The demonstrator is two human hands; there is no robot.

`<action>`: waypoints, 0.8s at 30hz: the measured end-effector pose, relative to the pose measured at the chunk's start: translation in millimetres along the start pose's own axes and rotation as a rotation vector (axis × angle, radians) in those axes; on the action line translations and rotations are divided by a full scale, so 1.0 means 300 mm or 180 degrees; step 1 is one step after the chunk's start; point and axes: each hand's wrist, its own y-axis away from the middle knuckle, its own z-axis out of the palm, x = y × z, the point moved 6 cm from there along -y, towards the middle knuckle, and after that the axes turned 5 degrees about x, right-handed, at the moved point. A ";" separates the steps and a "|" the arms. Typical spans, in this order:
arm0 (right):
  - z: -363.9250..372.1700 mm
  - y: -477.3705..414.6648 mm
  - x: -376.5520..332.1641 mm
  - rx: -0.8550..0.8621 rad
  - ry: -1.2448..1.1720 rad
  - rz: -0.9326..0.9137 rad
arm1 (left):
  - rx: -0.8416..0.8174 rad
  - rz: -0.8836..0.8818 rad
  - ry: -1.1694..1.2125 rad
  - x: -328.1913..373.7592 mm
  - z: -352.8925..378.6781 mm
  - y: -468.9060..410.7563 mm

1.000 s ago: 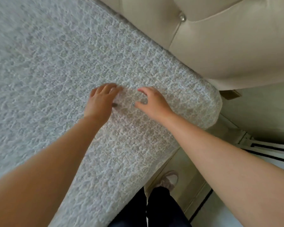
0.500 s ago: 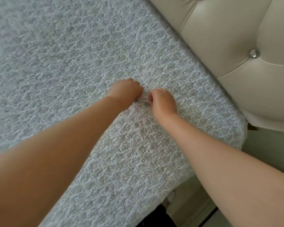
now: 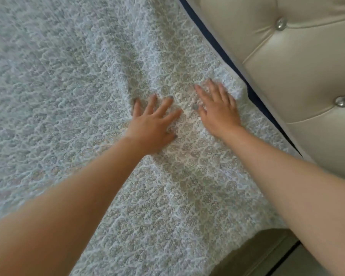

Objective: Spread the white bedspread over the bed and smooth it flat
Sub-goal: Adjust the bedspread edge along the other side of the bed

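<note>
Hands: left hand [image 3: 153, 124], right hand [image 3: 217, 110]; pinched before, now flat, fingers wide on bedspread [image 3: 68, 96].
Place: head edge of bed [image 3: 224, 55], by headboard [image 3: 287, 66].
Folds [image 3: 141, 64]: seemingly remain; smoothing unfinished.

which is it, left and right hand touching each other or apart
Apart. The head view shows bedspread between the left hand and right hand.

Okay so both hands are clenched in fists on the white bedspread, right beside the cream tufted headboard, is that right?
Not fists. The head view shows the left hand and right hand lying flat, fingers straight, on the white bedspread, beside the cream tufted headboard.
</note>
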 end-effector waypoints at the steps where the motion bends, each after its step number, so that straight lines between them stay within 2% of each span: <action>1: 0.014 -0.020 0.052 -0.0062 0.0049 0.0210 | -0.0048 -0.0018 -0.0019 0.007 0.020 -0.004; 4: 0.020 -0.044 0.187 0.0111 -0.0090 0.1015 | -0.0101 -0.0141 0.0123 0.015 0.048 -0.017; 9: -0.053 -0.020 0.226 0.1149 -0.0810 0.1336 | -0.0115 -0.0204 0.0258 0.027 0.046 -0.019; 11: -0.073 -0.016 0.225 0.1171 -0.0940 0.1282 | -0.0097 -0.0213 0.0298 0.022 0.049 -0.020; 12: -0.081 -0.016 0.221 0.1129 -0.0762 0.1123 | -0.0080 -0.0200 0.0308 0.025 0.050 -0.022; 15: -0.064 -0.023 0.236 0.0900 0.0402 0.0586 | 0.0004 -0.0043 0.0302 0.075 0.043 -0.047; 17: -0.050 -0.042 0.247 0.0866 0.0592 0.0674 | -0.0009 -0.0027 0.0295 0.100 0.044 -0.061; 21: -0.015 -0.018 0.237 0.0730 0.0120 0.0930 | 0.0004 -0.0115 0.0177 0.094 0.059 -0.060; 24: 0.032 0.135 0.289 0.0871 -0.0251 0.1003 | 0.0005 -0.0269 0.0260 0.116 0.076 -0.047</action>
